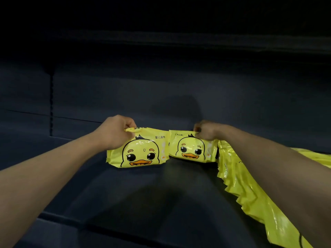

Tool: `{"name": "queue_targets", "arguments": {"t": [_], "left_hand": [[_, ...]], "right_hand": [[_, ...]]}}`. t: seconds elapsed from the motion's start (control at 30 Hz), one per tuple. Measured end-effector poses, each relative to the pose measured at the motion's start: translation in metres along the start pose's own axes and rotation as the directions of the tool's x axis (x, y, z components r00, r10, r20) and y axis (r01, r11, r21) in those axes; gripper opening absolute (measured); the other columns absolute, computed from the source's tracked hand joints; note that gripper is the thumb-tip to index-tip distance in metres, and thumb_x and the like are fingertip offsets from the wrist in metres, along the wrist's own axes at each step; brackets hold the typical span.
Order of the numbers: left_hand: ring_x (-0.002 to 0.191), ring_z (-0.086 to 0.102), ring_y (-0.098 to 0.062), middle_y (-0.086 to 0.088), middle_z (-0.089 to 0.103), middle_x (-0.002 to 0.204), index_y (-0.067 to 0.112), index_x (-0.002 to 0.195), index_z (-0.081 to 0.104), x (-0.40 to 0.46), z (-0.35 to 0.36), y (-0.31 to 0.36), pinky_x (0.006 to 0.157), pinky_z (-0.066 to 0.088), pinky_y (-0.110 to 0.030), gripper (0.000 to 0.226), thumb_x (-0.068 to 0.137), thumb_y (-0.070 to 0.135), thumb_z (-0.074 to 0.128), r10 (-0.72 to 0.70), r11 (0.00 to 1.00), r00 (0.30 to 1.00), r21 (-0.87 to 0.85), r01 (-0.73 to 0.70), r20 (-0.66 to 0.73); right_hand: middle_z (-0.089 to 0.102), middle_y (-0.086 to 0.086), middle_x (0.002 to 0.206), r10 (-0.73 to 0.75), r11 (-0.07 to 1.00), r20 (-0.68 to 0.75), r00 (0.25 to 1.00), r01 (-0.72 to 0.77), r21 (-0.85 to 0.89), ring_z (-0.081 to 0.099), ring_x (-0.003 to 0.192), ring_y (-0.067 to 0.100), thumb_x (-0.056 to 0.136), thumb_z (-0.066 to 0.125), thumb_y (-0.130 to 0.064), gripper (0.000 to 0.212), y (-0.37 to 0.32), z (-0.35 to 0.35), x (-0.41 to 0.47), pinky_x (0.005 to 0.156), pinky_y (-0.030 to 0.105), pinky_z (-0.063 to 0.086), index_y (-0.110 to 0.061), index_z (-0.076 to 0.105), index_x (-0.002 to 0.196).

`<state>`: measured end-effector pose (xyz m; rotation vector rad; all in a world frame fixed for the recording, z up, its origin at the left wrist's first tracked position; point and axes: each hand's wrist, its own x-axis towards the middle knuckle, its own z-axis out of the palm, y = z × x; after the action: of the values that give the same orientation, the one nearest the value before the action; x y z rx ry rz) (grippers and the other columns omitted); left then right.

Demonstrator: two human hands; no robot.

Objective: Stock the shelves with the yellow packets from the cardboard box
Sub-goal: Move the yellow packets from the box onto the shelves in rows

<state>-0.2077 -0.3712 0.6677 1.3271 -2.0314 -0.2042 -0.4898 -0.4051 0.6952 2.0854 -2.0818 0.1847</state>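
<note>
Bare shelf (136, 197) runs open from 6 to 9 o'clock below the two standing packets (138, 149) at centre; a row of lying packets (250, 194) blocks 3 to 5 o'clock, and the back wall (161, 90) closes 12 o'clock

Two bare arms, no sleeves. Nothing worn on the wrists or fingers: no watch, no ring, no glove. Left hand (114, 132) and right hand (208, 130) both bare too.

Both arms extended forward, forearms bare. Left hand (114, 133) and right hand (208, 130) knuckles-up, fingers curled, each pinching something.
</note>
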Motion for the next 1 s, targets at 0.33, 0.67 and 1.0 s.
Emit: {"name": "queue_targets", "arguments": {"t": [0.33, 0.67, 1.0], "left_hand": [[0.089, 0.061, -0.014, 0.003, 0.068, 0.090, 0.024, 0.079, 0.060, 0.022, 0.020, 0.005, 0.080, 0.045, -0.027, 0.017, 0.090, 0.012, 0.060, 0.054, 0.998, 0.998, -0.025, -0.053, 0.031], [0.083, 0.063, -0.016, 0.000, 0.068, 0.086, 0.021, 0.079, 0.061, 0.069, 0.067, 0.056, 0.079, 0.050, -0.031, 0.017, 0.089, 0.008, 0.060, 0.141, 0.980, 0.979, -0.160, -0.118, 0.145], [0.093, 0.056, -0.015, 0.000, 0.062, 0.106, 0.017, 0.105, 0.059, 0.094, 0.137, 0.074, 0.081, 0.046, -0.029, 0.016, 0.090, 0.011, 0.056, 0.207, 0.977, 0.974, 0.033, -0.211, 0.088]], "right_hand": [[0.055, 0.009, 0.117, -0.008, 0.999, -0.088, 0.996, 0.004, -0.047, 0.049, 0.091, 0.021, 0.086, 0.059, -0.014, 0.028, 0.008, 0.001, 0.002, 0.071, 0.028, 0.041, -0.016, 0.050, 0.113], [0.056, 0.003, 0.122, 0.070, 0.997, -0.100, 0.992, -0.072, -0.009, 0.051, 0.108, 0.023, 0.091, 0.053, -0.018, 0.034, 0.076, -0.051, -0.047, 0.079, 0.024, 0.036, -0.019, 0.052, 0.125], [0.055, 0.002, 0.125, 0.038, 0.999, -0.105, 0.994, -0.039, -0.004, 0.050, 0.114, 0.022, 0.092, 0.054, -0.033, 0.045, 0.096, -0.034, -0.068, 0.080, 0.020, 0.032, -0.015, 0.046, 0.133]]}}
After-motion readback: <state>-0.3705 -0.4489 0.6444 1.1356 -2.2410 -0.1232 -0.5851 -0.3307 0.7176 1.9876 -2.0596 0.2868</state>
